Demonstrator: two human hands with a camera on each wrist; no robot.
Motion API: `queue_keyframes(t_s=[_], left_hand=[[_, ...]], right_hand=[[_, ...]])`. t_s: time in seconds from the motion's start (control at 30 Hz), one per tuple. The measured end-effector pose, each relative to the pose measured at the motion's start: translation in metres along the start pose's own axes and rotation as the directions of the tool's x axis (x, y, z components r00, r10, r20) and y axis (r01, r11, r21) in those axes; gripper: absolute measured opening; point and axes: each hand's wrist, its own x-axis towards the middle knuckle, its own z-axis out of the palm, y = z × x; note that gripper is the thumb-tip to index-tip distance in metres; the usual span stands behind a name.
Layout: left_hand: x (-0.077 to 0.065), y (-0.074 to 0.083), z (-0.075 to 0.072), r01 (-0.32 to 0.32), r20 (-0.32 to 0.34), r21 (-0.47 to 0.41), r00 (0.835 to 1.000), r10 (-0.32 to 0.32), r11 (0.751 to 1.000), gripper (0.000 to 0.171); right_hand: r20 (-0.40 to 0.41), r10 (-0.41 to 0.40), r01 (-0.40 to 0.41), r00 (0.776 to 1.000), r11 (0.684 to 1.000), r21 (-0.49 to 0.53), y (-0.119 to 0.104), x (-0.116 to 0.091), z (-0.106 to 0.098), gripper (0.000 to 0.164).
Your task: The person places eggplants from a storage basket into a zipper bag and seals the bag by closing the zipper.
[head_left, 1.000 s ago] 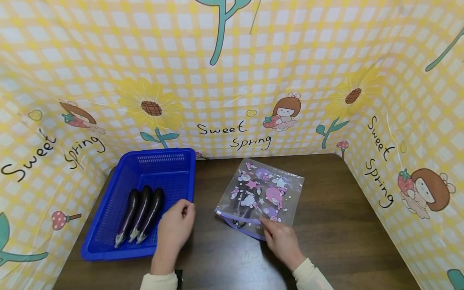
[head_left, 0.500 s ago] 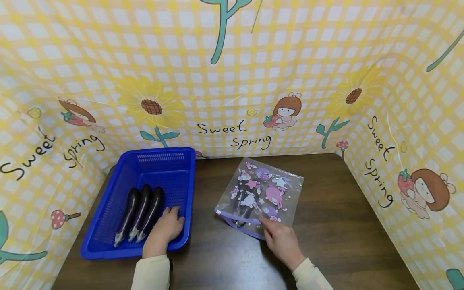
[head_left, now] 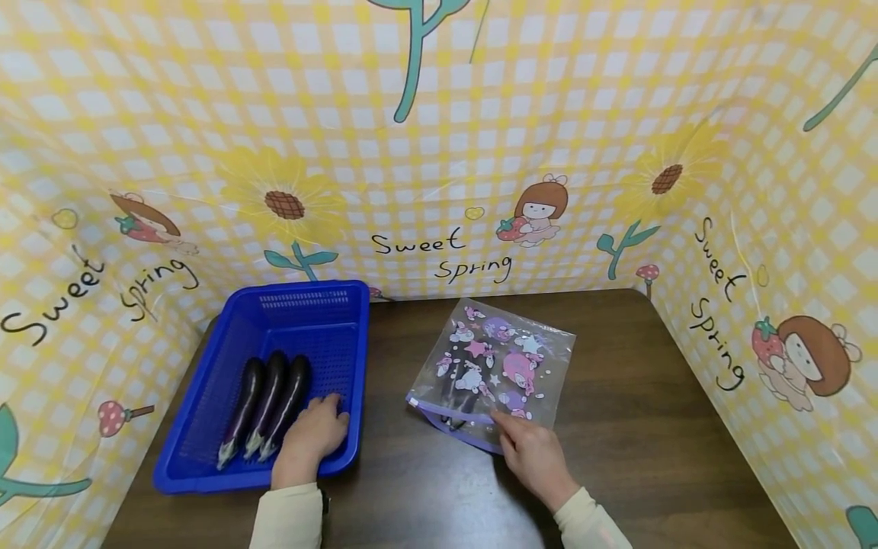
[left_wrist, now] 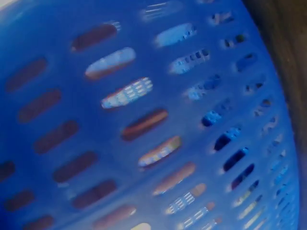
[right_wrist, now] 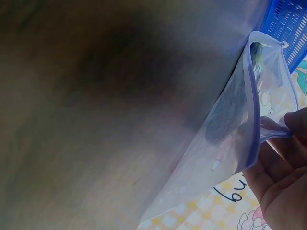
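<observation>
Three dark purple eggplants [head_left: 274, 396] lie side by side in a blue plastic basket [head_left: 363, 335] on the left in the head view. My left hand [head_left: 315, 435] is inside the basket, right of the eggplants, its fingers bent slightly downward; their tips are partly hidden. The left wrist view shows only the slotted basket wall [left_wrist: 144, 115]. A clear zip bag [head_left: 521, 343] with pink and purple prints lies to the right, its purple-edged mouth parted toward me. My right hand [head_left: 538, 457] pinches that edge. Inside the bag is a dark shape with a stem end [right_wrist: 256, 50].
Both items stand on a dark brown wooden table [head_left: 652, 427]. A yellow checked cloth [head_left: 439, 168] with printed flowers and figures encloses the back and both sides. The basket's right rim stands between it and the bag.
My left hand has moved left and down, from above the basket's right rim to inside it, and its curled fingers have loosened. My right hand and the bag stay in place.
</observation>
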Motion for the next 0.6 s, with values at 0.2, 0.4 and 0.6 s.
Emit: queue_keyframes(t_s=[0.2, 0.4, 0.6], left_hand=[[-0.005, -0.014, -0.019, 0.075, -0.043, -0.01, 0.996, -0.075, 0.997, 0.059], [-0.014, -0.039, -0.04, 0.139, 0.024, -0.027, 0.99, -0.138, 0.99, 0.061], [-0.016, -0.05, -0.041, 0.061, 0.1, -0.041, 0.993, -0.057, 0.997, 0.03]], right_hand=[[0.007, 0.002, -0.002, 1.0, 1.0, 0.0, 0.0, -0.001, 0.001, 0.039], [0.006, -0.002, 0.002, 1.0, 1.0, 0.004, 0.001, -0.001, 0.002, 0.038], [0.004, -0.002, 0.002, 1.0, 1.0, -0.001, 0.001, 0.0, 0.002, 0.037]])
